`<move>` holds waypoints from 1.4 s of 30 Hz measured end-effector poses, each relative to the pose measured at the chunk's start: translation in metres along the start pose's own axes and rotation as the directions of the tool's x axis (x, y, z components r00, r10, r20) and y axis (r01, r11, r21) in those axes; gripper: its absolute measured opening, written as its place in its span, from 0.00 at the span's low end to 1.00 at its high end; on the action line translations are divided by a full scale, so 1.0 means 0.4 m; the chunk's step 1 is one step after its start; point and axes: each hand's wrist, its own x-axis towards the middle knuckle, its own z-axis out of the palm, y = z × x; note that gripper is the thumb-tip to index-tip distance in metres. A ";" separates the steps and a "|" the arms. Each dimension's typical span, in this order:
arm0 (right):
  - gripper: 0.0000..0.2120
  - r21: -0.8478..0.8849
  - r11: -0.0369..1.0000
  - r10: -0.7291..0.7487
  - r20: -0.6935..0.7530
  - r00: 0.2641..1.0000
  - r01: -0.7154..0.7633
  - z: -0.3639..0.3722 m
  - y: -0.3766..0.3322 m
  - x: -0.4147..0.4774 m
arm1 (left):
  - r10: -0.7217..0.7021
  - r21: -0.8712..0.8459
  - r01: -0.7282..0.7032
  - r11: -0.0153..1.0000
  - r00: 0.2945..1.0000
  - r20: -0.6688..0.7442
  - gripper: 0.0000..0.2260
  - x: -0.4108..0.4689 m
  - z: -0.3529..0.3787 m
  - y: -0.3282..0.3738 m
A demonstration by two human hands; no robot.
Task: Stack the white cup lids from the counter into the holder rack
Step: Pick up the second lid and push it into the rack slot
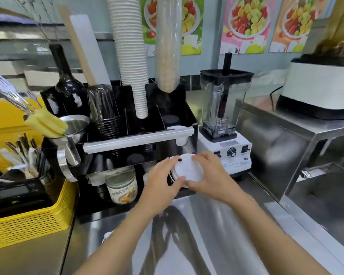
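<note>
Head view shows both hands closed around a stack of white cup lids (189,169) just below the centre of the frame, at the lower front opening of the black holder rack (173,133). The left hand (163,180) grips the stack from its 9 o'clock side, thumb curled under the near edge and fingers wrapped over the rim. The right hand (209,175) clasps it from 3 o'clock, fingers over the far rim and thumb at the near edge. The lids are round, matte white, with a raised rim, and a small dark sip hole shows at about 11 o'clock on the top lid; darker edges of the stack show beneath.

At 3 o'clock of the lids, just beside them, stands a white blender base (228,153) with a black dial; its front is marked "Q5", and the smaller print is too blurred to read. At 8 o'clock, a jar (122,188) in the rack's lower shelf carries a label whose text I cannot make out. Below the hands lies the steel counter (197,245).
</note>
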 end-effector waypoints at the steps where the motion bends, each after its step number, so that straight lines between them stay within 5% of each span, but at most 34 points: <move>1: 0.32 -0.016 1.000 -0.022 -0.024 0.999 0.021 -0.027 -0.016 0.026 | 0.035 0.001 -0.035 0.999 0.999 -0.026 0.23 0.031 -0.021 0.017; 10: 0.34 -0.130 0.982 -0.150 -0.067 0.986 0.140 -0.196 -0.091 0.243 | 0.164 0.073 -0.158 0.985 0.982 -0.091 0.25 0.275 -0.145 0.092; 29: 0.34 -0.472 0.869 0.043 0.374 0.926 0.150 -0.181 -0.069 0.511 | 0.106 0.575 -0.206 0.792 0.974 0.202 0.21 0.468 -0.125 -0.030; 38: 0.09 -0.571 0.801 0.212 0.553 0.806 0.181 -0.132 -0.082 0.567 | -0.008 0.749 -0.288 0.597 0.931 0.365 0.14 0.484 -0.100 -0.039; 42: 0.22 -0.573 0.798 0.230 0.579 0.782 0.188 -0.129 -0.093 0.570 | -0.066 0.751 -0.294 0.591 0.911 0.408 0.13 0.496 -0.103 -0.028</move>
